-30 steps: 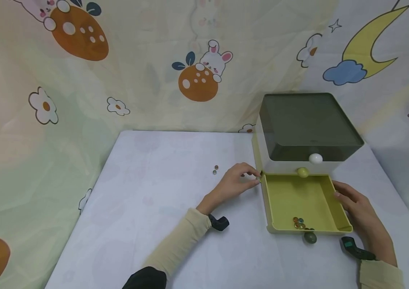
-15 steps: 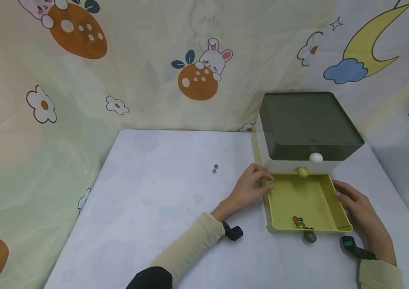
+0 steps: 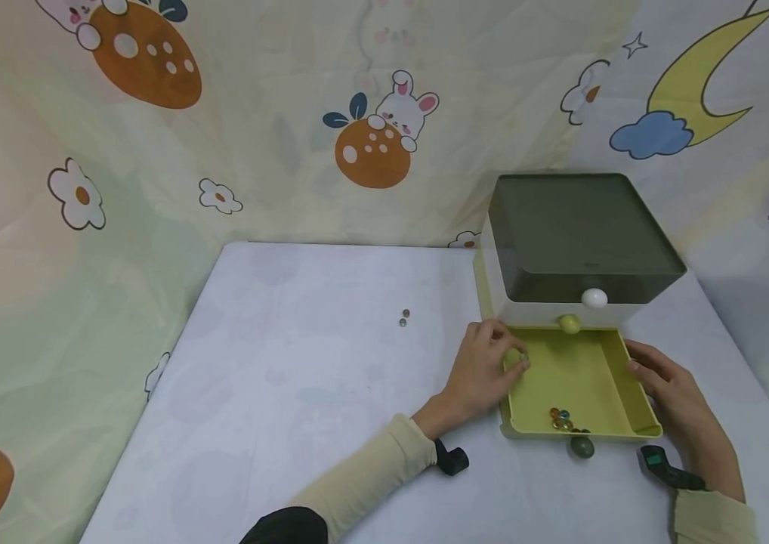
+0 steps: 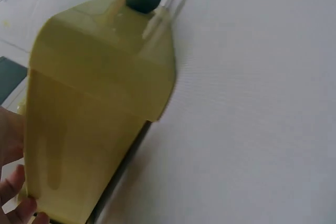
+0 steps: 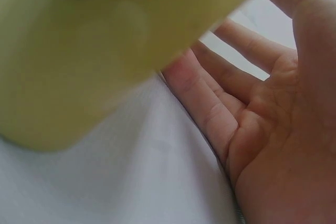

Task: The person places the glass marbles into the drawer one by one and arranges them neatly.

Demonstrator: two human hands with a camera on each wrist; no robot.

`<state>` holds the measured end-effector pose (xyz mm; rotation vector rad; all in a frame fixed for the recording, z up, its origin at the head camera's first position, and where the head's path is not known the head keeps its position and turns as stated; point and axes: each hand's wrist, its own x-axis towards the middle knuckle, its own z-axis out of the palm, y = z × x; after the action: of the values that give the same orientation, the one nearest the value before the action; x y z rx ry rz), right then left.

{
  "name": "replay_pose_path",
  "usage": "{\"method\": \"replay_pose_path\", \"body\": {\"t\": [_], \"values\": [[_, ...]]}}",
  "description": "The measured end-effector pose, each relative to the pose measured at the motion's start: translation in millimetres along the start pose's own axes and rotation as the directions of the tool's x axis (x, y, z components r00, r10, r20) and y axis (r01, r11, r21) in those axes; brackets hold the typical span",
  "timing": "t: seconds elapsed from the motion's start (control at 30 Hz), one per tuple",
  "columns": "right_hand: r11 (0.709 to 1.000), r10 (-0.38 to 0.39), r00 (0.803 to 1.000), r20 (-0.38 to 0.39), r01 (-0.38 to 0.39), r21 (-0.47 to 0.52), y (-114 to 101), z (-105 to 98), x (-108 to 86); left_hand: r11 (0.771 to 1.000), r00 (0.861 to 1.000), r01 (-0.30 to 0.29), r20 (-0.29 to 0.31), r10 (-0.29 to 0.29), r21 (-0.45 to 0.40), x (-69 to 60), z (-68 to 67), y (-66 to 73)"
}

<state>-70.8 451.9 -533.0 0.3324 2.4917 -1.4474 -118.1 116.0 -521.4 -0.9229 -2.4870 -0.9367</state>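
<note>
My left hand (image 3: 483,370) is over the left wall of the pulled-out yellow-green drawer (image 3: 561,370). Its thumb and index finger pinch a small marble (image 3: 524,357) just inside that wall. Several glass marbles (image 3: 561,420), orange and bluish, lie near the drawer's front, partly hidden by the front wall. On the right, my right hand (image 3: 677,393) holds the drawer's side, thumb at the rim and fingers along the outside. The right wrist view shows the fingers (image 5: 205,93) against the outer wall. In the left wrist view the left fingertips (image 4: 23,208) appear beside the drawer wall.
The drawer belongs to a small cabinet (image 3: 588,234) with a dark green top and a white knob (image 3: 594,298). Two loose marbles, a brown one (image 3: 406,313) and a greyish one (image 3: 403,323), lie on the white table (image 3: 289,378). A printed cloth (image 3: 276,151) hangs behind.
My left hand has moved right from the table beside the cabinet to over the drawer's left wall, carrying the marble. The right hand has stayed at the drawer's side.
</note>
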Motion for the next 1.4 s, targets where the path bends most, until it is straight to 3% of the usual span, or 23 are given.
{"method": "replay_pose_path", "body": {"t": [0.1,0.23,0.33,0.5,0.63,0.73,0.83,0.93,1.17,1.4], "values": [[1.000,-0.001,1.000,0.007,0.001,0.004,-2,-1,-0.2,0.991,0.998,-0.066,-0.010,0.068,0.113,-0.9,0.2,1.7],[1.000,-0.007,1.000,0.020,0.007,-0.012,-3,-2,-0.4,0.966,0.985,-0.169,-0.011,0.174,0.194,1.2,-2.3,4.8],[1.000,-0.006,1.000,0.023,0.006,-0.020,-3,-2,-0.4,0.950,0.973,-0.231,0.039,0.228,0.212,4.1,-3.2,6.8],[1.000,-0.024,1.000,0.018,0.024,-0.004,-3,-2,-1.9,0.926,0.948,-0.301,0.179,0.264,0.227,11.2,-1.3,7.8],[0.999,-0.041,0.999,0.015,0.041,0.009,-2,-2,-3.6,0.902,0.909,-0.348,0.325,0.260,0.253,19.2,0.2,10.0],[0.999,-0.034,0.999,0.009,0.034,0.015,-2,-2,-3.3,0.891,0.866,-0.376,0.438,0.240,0.254,24.8,1.9,12.3],[0.999,-0.025,1.000,0.004,0.025,0.025,-1,-2,-2.4,0.886,0.828,-0.390,0.517,0.218,0.252,29.5,4.1,14.5],[0.999,-0.028,1.000,-0.001,0.028,0.030,0,-2,-2.0,0.877,0.801,-0.401,0.566,0.194,0.266,33.2,5.8,17.2],[1.000,0.010,1.000,0.004,-0.010,0.015,-3,-2,-1.5,0.877,0.774,-0.385,0.619,0.136,0.287,40.0,4.0,25.0],[0.999,0.012,1.000,0.007,-0.013,0.033,-3,-1,-0.6,0.873,0.768,-0.388,0.628,0.129,0.296,42.6,4.7,27.1]]}}
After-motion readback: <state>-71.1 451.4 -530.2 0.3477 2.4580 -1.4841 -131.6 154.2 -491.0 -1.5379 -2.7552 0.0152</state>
